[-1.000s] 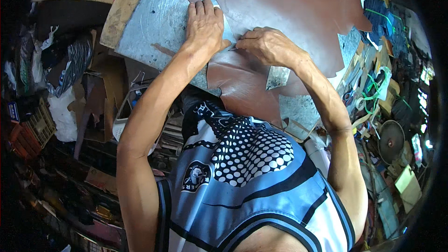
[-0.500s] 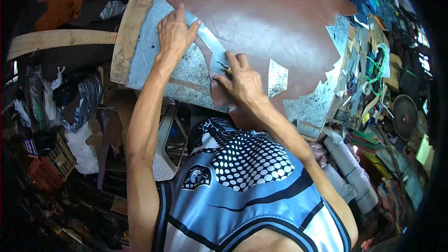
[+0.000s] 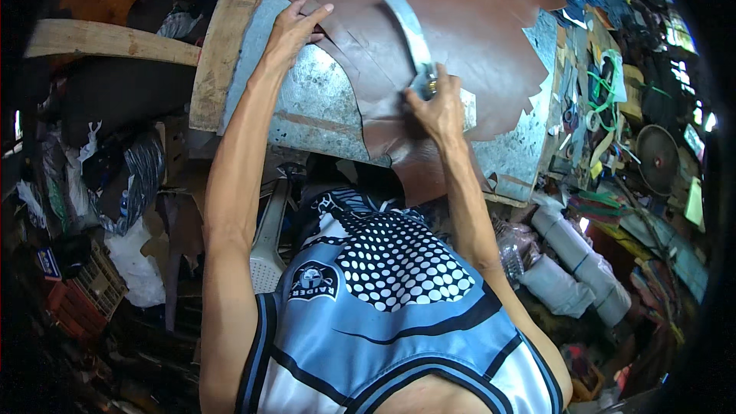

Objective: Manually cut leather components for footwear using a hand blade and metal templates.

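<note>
A large brown leather hide (image 3: 475,23) with a ragged edge lies on a metal-topped table. My left hand (image 3: 294,29) is closed on the hide's left edge, thumb out, raising a bit of it. Thin cut lines run across the leather beside that hand. My right hand (image 3: 440,107) is closed on the lower end of a curved, silvery strip template (image 3: 412,34), which is over the hide. A small tool with a brass-coloured part (image 3: 432,84) is also in the right hand; its tip cannot be made out.
The grey metal tabletop (image 3: 318,96) shows around the leather, with a wooden board (image 3: 230,38) along its left. Tools, scraps and tape crowd the right side. A round fan-like object (image 3: 658,159) and wrapped rolls (image 3: 575,261) stand at right. A plastic chair (image 3: 268,261) is below.
The template has come off the left edge of the leather and moved right with my right hand. My left hand has gone from pressing the template to gripping the leather's edge.
</note>
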### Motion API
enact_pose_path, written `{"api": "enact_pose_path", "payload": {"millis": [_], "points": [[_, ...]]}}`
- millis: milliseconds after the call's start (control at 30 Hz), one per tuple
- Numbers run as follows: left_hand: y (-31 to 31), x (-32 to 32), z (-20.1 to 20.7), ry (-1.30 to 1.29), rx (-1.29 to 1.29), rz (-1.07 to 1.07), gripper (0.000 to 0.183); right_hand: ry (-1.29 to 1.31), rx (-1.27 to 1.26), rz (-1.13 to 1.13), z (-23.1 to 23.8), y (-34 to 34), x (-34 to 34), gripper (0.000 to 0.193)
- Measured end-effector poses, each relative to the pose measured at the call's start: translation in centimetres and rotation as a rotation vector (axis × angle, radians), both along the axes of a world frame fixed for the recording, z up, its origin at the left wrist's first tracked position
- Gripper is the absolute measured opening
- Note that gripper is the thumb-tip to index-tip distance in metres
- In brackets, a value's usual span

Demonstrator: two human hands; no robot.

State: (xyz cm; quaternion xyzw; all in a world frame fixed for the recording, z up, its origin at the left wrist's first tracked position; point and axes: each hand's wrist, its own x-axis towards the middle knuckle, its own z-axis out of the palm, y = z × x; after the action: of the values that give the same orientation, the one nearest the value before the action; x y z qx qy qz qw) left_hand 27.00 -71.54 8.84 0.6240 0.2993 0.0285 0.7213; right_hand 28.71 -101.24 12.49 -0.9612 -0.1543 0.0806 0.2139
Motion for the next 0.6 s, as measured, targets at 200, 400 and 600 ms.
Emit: {"api": "enact_pose_path", "payload": {"millis": [200,400,600], "points": [[0.9,-0.2,-0.4,-0.042,0.023,-0.015,0.049,-0.021,-0.033,-0.122,-1.2,-2.8,0.9,0.066],[5.6,-5.1,0.8,-0.191,-0.012,0.215,0.038,-0.007,0.001,-0.144,-2.2,-4.0,1.7,0.067],[4.9,-17.2,1.4,-0.123,-0.058,0.62,0.032,-0.09,0.021,-0.126,-2.6,-4.9,2.2,0.058]]}}
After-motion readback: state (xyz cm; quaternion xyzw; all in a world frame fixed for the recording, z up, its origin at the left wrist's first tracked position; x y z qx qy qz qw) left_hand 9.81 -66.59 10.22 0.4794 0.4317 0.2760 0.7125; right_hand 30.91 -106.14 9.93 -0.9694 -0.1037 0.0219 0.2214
